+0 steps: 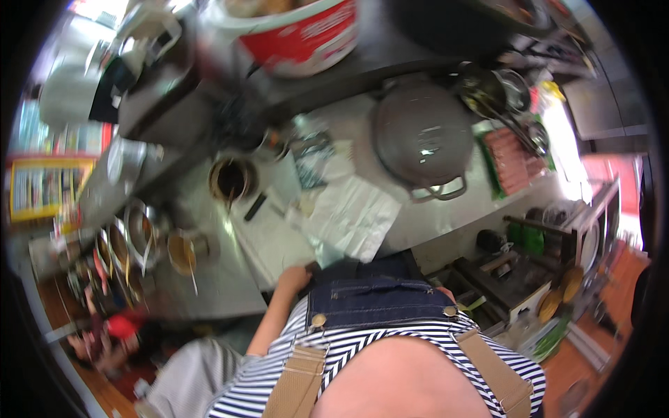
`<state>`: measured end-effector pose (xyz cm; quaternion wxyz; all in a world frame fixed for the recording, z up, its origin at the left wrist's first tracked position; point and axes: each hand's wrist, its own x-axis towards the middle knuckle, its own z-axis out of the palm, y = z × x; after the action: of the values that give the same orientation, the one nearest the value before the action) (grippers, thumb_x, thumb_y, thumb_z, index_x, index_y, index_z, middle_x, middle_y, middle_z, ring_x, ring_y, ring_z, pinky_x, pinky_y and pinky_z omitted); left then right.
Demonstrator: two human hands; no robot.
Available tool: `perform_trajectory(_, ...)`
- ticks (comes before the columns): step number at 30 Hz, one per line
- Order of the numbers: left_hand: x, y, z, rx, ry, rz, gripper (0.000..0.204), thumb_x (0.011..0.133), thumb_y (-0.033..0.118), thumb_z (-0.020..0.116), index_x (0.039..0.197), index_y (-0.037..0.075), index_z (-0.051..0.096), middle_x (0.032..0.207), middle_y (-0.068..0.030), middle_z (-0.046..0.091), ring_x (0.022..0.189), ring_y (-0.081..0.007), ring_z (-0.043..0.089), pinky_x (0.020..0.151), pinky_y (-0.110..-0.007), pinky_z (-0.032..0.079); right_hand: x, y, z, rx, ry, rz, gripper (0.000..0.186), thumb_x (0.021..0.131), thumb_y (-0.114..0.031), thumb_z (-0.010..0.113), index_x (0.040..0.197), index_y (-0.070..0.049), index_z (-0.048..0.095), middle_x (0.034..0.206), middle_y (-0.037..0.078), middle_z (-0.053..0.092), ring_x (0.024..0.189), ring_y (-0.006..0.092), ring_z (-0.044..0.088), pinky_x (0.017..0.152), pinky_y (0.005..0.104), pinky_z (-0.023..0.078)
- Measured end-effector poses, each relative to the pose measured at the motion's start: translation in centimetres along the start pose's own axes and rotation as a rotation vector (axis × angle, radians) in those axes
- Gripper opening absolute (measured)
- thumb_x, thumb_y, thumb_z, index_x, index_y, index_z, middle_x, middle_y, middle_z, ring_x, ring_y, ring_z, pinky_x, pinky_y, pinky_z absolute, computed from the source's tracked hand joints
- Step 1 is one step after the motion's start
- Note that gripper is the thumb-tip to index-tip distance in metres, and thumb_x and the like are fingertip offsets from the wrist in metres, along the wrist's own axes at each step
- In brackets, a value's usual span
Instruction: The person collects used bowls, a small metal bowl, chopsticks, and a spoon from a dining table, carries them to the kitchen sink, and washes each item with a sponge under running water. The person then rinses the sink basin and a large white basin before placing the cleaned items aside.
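Steel counter (209,279): white plastic bag (359,216) left of lidded pot (425,132); left hand (294,279) farther left. Right hand apparently hidden behind denim bib (380,303); neither grip can be told. Bucket (306,42) beyond pot, cropped.

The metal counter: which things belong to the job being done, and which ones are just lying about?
Probably the job's, nearest the left hand:
- pale board or sheet
- white plastic

Seemingly just lying about:
- grey lidded pot
- pack of pink food
- bowl of dark liquid
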<state>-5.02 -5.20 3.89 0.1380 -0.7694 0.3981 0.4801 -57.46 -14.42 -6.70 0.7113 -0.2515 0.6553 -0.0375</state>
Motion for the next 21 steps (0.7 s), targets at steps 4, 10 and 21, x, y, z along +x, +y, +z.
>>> perform_trajectory(4,0.0,7.7,-5.2,-0.010,0.070,0.187,0.026,0.082,0.031,0.057,0.093,0.009,0.066,0.088,-0.0163,0.066,0.084,-0.0336,0.062,0.073,-0.044,0.049,-2.0,-1.4,-0.6,0.713,0.060,0.131,0.011,0.085,-0.010,0.057,0.091,-0.001,0.059,0.079,0.014,0.064,0.070,0.0211,0.062,0.063,0.0272,0.053)
perform_trajectory(10,5.0,20.4,-6.6,-0.095,0.124,0.489,0.032,0.083,0.024,0.057,0.113,0.014,0.057,0.096,-0.0165,0.062,0.089,-0.0330,0.060,0.074,-0.041,0.049,-2.0,-2.0,-1.5,0.977,0.111,0.143,0.015,0.087,-0.016,0.056,0.089,-0.001,0.059,0.081,0.014,0.065,0.072,0.0217,0.063,0.065,0.0280,0.054)
perform_trajectory(21,6.3,26.1,-4.8,0.262,0.005,0.019,0.057,0.078,0.033,0.062,0.130,0.027,0.039,0.119,-0.0188,0.050,0.106,-0.0375,0.055,0.085,-0.044,0.047,-3.1,-5.1,-11.2,0.368,0.190,0.070,0.010,0.085,-0.014,0.058,0.088,-0.005,0.062,0.077,0.007,0.063,0.066,0.0150,0.061,0.058,0.0272,0.052)
